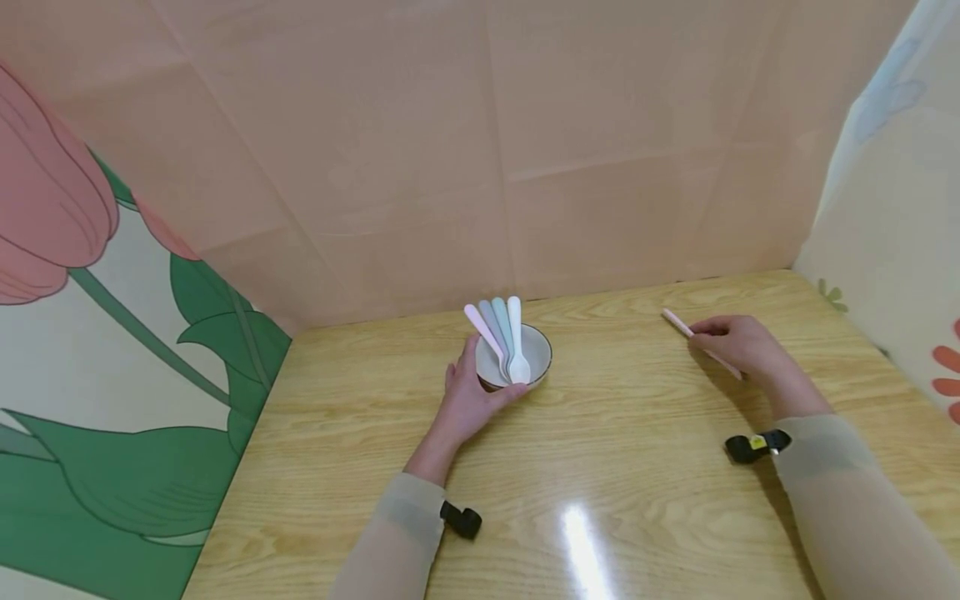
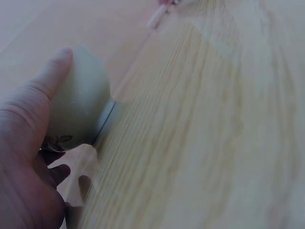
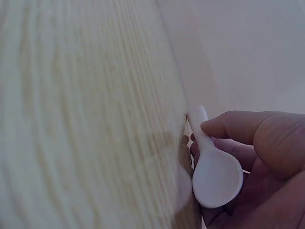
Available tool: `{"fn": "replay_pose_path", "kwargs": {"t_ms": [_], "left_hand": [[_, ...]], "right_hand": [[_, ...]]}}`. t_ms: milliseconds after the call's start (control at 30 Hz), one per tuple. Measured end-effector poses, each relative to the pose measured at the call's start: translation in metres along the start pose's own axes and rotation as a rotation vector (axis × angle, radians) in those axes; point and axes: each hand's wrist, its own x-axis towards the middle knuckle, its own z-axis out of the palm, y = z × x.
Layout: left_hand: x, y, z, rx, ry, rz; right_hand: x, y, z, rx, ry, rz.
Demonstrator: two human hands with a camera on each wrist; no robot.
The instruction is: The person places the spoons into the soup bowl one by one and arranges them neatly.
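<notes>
My left hand (image 1: pixel 467 402) grips a small white bowl (image 1: pixel 539 348) on the table, thumb on the near rim and fingers along its left side. Several spoons lean in the bowl with handles up: a pink spoon (image 1: pixel 482 325), a grey-lilac spoon (image 1: pixel 490 318), a pale teal spoon (image 1: pixel 502 315) and a white spoon (image 1: pixel 518 365) in front. In the left wrist view the bowl's outer wall (image 2: pixel 83 102) carries a dark pattern near the hand. Far to the right, my right hand (image 1: pixel 744 343) pinches a pale pink spoon (image 3: pixel 217 179) by its handle, low at the table.
The wood-grain table (image 1: pixel 615 433) ends at a pink cloth backdrop (image 1: pixel 390 208). A tulip-printed panel (image 1: pixel 150 375) borders the left, and a pale flower-printed panel (image 1: pixel 892 250) the right. Each wrist wears a small black camera (image 1: pixel 461 520).
</notes>
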Motion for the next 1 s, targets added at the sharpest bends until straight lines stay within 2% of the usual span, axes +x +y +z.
{"fn": "replay_pose_path", "kwargs": {"t_ms": [300, 500, 733, 1000], "left_hand": [[-0.001, -0.001, -0.001, 0.001, 0.001, -0.013], [-0.002, -0.002, -0.002, 0.0, 0.003, -0.027], [-0.001, 0.001, -0.002, -0.006, -0.004, -0.002], [0.0, 0.0, 0.002, -0.001, -0.012, -0.01]], "right_hand": [[0.0, -0.005, 0.001, -0.023, -0.033, -0.003], [0.002, -0.007, 0.002, 0.0, -0.031, -0.018], [0.001, -0.02, 0.008, 0.047, 0.002, -0.075], [0.001, -0.037, 0.013, 0.152, -0.029, -0.065]]}}
